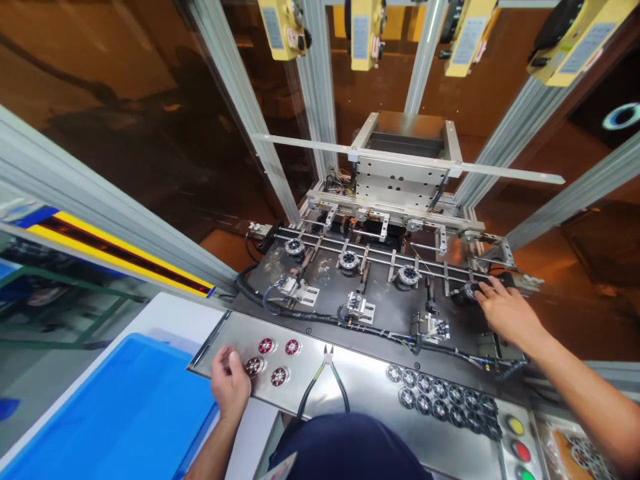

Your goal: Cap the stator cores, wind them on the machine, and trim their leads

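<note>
My right hand (506,312) reaches to the rightmost fixture on the dark machine plate. Its fingertips grip a small round black slotted part (469,292), which they partly cover. My left hand (231,383) is at the left end of the metal ledge, fingers loosely curled and thumb apart, with nothing visible in it. Right beside it lies a round slotted part with red in it (253,366); similar parts (279,377) are close by. Three other fixtures hold round parts: left (295,248), middle (349,261) and right of middle (409,275).
Cutting pliers (328,373) lie jaws-forward on the metal ledge (370,400). Two rows of black round parts (440,398) stand right of them, near push buttons (521,451). A blue tray (135,407) is at left. Yellow units (365,37) hang above; a hose crosses the plate.
</note>
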`<action>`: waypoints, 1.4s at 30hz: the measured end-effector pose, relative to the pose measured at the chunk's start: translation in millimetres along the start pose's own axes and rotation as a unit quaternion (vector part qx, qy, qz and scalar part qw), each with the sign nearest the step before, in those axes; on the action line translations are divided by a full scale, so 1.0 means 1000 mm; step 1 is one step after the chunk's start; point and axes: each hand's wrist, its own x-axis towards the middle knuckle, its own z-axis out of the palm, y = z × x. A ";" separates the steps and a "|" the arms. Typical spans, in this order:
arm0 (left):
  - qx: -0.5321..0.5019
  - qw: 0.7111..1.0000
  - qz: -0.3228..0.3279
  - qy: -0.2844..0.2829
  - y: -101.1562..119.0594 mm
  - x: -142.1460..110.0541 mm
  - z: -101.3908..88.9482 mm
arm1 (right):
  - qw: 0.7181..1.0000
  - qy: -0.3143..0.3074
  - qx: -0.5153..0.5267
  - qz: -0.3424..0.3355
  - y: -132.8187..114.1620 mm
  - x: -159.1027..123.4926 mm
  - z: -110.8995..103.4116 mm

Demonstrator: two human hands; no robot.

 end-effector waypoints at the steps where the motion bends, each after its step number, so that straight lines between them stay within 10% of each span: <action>1: -0.002 1.000 0.002 -0.001 -0.001 0.000 0.000 | 1.000 0.011 0.000 -0.017 -0.005 0.009 -0.006; 10: -0.012 1.000 0.019 0.010 -0.006 -0.002 0.002 | 0.972 0.042 0.044 -0.226 -0.055 0.089 -0.011; 19: -0.019 1.000 0.018 0.015 -0.010 -0.004 0.005 | 0.960 0.062 0.012 -0.272 -0.053 0.099 -0.012; 31: -0.032 0.999 0.020 0.011 -0.014 -0.005 0.005 | 0.932 0.094 0.016 -0.350 -0.164 0.201 -0.046; 42: -0.029 0.999 0.020 0.005 -0.012 -0.007 0.004 | 0.926 0.087 0.017 -0.367 -0.181 0.224 -0.048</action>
